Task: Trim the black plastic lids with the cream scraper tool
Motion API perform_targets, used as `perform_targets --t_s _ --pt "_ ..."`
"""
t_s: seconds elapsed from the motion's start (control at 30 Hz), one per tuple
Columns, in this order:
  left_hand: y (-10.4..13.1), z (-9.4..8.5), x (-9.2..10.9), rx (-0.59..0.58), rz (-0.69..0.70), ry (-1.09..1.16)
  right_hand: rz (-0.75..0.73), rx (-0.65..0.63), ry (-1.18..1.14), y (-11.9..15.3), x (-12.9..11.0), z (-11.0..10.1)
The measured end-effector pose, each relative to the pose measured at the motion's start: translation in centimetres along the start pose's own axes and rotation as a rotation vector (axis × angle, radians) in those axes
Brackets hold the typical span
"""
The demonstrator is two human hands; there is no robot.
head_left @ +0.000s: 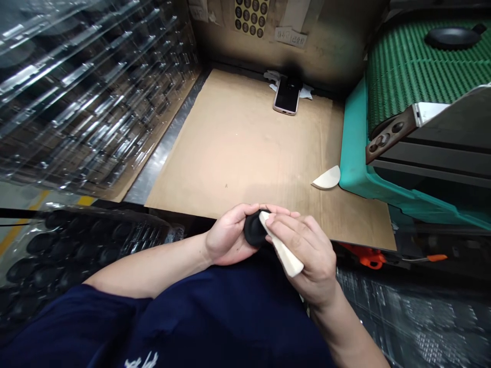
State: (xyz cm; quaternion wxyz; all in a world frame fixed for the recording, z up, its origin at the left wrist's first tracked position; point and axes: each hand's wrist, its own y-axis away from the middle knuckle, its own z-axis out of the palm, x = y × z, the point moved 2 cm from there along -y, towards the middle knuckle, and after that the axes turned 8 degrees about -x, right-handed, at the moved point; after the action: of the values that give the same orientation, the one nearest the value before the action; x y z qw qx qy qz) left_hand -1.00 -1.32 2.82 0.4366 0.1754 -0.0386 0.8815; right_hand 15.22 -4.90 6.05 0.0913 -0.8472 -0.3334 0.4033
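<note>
Cupped in my left hand (232,232) is a small round black part (253,230) with a dished face, held near the front edge of the cardboard. My right hand (309,253) grips a cream-coloured sponge-like pad (286,255), thick and wedge-shaped. One end of the pad rests against the black part; whether it presses on it I cannot tell. The fingers of my right hand hide part of the pad and the right side of the black part. Farther right on the cardboard lies a half-round cream pad (327,178) of similar colour.
A cardboard sheet (245,143) covers the table. At its back lies a phone (287,96). Stacked clear plastic trays (95,87) stand left. On the right, a green conveyor belt (418,71) carries a black part (452,38) above a teal crate (355,148). Trays of black parts (72,245) sit lower left.
</note>
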Motion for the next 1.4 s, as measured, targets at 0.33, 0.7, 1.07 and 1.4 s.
perform_targets --t_s 0.33,0.7,1.07,1.4 --pt "0.2 0.8 1.0 -0.076 0.068 0.020 0.104 0.234 -0.268 1.1 0.2 -1.0" --pt "-0.3 1.0 1.0 -0.085 0.105 -0.001 -0.303 -0.078 0.365 -0.3 -0.6 4.7" --pt "0.5 -0.5 1.3 -0.045 0.091 -0.021 -0.254 -0.098 0.340 0.1 0.9 3.5" --pt "0.1 -0.4 1.5 -0.029 0.132 -0.038 -0.233 -0.100 0.255 0.1 0.8 3.2"
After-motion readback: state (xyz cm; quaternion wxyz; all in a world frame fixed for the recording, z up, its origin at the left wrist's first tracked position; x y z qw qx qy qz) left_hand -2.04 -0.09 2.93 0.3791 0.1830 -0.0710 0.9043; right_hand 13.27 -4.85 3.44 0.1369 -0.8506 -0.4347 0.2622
